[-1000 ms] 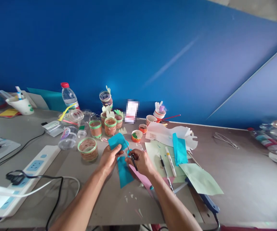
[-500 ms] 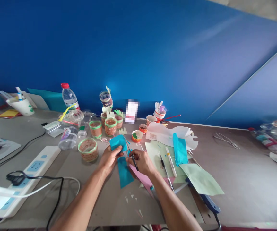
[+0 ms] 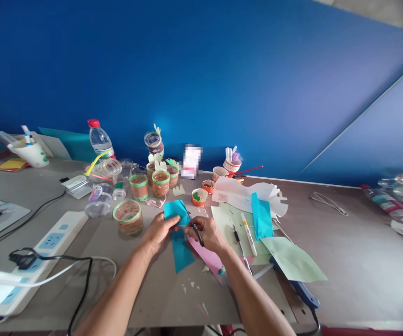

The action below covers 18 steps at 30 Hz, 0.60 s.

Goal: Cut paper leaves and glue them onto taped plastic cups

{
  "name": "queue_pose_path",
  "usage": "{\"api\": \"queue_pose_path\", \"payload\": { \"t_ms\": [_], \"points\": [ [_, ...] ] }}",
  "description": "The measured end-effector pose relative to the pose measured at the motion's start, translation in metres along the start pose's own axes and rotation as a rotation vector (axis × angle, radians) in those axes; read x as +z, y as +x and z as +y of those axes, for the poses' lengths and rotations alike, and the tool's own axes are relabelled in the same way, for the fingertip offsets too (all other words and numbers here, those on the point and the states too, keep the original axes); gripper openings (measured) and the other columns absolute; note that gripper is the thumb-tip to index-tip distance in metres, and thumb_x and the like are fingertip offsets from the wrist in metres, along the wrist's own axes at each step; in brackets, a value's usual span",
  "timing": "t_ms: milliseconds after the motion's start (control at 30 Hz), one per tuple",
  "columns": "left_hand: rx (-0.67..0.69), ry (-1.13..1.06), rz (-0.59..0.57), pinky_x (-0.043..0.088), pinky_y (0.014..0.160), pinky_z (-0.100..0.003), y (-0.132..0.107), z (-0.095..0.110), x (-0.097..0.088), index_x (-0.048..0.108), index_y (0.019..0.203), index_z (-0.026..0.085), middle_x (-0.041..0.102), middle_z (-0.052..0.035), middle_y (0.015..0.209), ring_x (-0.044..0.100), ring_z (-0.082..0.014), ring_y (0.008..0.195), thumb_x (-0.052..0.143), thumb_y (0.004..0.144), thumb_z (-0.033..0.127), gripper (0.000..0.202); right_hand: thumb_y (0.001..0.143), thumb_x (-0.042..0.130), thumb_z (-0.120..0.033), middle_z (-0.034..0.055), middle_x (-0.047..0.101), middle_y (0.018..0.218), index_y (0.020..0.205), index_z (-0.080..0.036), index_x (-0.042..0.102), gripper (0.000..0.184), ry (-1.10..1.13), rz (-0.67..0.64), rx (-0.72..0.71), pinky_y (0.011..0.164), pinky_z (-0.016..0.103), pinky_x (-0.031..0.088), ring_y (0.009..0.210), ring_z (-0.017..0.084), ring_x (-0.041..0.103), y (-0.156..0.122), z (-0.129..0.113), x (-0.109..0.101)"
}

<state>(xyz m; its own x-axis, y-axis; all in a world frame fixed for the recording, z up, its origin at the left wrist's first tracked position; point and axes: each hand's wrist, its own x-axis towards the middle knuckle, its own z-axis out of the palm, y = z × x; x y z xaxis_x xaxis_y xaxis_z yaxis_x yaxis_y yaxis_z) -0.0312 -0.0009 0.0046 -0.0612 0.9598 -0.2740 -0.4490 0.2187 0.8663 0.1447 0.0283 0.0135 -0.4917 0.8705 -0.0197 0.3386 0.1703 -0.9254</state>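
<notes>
The right hand (image 3: 206, 233) partly hides the handles of the scissors (image 3: 196, 231). The left hand (image 3: 159, 231) covers a corner of the turquoise paper (image 3: 173, 210), some of its fingers out of sight behind. Beyond both hands, a pixelated patch (image 3: 191, 161) is unreadable. Far right of the right hand, plastic bottles (image 3: 399, 201) blur. Scraps (image 3: 190, 284) nearer than the hands are too small to tell.

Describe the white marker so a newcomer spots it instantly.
On the desk below the blue wall, find the right hand. Just right of it, a marker and a pen lie across pale green paper. The marker is white with a yellow band; the pen is thinner and partly black.
</notes>
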Motion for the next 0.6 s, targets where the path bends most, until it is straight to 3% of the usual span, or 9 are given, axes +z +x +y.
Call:
{"api": "queue_pose_path", "payload": {
  "t_ms": [133, 600],
  "points": [
    [0.001, -0.028, 0.01, 0.046, 0.059, -0.027, -0.002, 0.006, 0.0, 0.069, 0.071, 0.014, 0.068, -0.0025, 0.065, 0.057, -0.0125, 0.054, 0.084, 0.057, 0.03, 0.025, 0.072, 0.071, -0.039, -0.0049, 0.049, 0.049, 0.073, -0.016, 0.063, 0.024, 0.069, -0.035, 0.019, 0.044, 0.022, 0.029, 0.045, 0.008, 0.04, -0.001, -0.004, -0.001],
    [-0.002, -0.036, 0.001, 0.045, 0.054, -0.025, -0.004, 0.007, 0.001, 0.067, 0.068, 0.014, 0.066, -0.0022, 0.063, 0.056, -0.0118, 0.052, 0.084, 0.055, 0.03, 0.027, 0.069, 0.071, -0.044, -0.0047, 0.048, 0.048, 0.067, -0.017, 0.06, 0.029, 0.088, -0.014, 0.008, 0.044, 0.022, 0.03, 0.044, 0.008, 0.04, -0.002, -0.011, 0.0]
  ]
}}
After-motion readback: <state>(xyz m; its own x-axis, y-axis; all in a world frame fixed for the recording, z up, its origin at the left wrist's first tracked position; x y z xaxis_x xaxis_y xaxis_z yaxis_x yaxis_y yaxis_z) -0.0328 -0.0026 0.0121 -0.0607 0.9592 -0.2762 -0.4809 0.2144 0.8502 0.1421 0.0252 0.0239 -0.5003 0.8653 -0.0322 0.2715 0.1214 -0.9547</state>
